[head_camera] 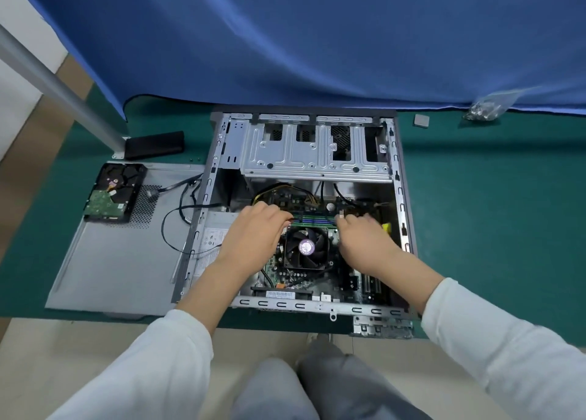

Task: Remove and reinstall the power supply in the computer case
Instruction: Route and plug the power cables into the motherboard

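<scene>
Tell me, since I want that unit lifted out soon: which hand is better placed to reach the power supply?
Probably the left hand: it hovers right beside the power supply at the case's left wall. The right hand sits across the CPU fan.

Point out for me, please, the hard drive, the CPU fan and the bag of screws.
hard drive (pixel 114 192): head view, on its dark top side.
CPU fan (pixel 306 247): head view, on the round hub sticker.
bag of screws (pixel 485 110): head view, on the screws inside.

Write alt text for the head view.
Both hands, left hand and right hand, reach into an open computer case above the CPU fan, fingers at the memory slots. A hard drive lies on the removed side panel.
</scene>
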The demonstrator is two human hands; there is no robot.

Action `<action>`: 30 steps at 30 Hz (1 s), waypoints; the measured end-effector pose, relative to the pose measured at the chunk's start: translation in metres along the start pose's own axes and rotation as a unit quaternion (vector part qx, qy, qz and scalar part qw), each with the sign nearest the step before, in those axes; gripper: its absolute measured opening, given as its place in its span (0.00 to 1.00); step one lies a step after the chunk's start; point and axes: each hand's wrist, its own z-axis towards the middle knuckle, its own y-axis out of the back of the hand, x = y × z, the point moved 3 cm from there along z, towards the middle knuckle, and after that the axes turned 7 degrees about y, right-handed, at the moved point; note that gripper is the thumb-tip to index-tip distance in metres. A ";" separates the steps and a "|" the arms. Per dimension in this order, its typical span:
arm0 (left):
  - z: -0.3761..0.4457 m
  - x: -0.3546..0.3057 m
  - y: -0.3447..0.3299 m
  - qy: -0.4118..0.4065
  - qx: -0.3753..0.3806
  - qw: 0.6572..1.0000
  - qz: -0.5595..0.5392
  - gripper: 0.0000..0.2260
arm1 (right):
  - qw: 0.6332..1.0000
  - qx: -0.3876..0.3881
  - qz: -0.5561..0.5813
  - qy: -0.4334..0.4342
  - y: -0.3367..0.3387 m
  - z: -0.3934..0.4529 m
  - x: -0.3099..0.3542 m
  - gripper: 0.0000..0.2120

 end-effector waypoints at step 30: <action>0.090 -0.059 -0.095 0.026 0.132 0.971 -0.197 0.11 | 0.955 -0.293 0.040 -0.033 0.001 -0.036 -0.014 0.25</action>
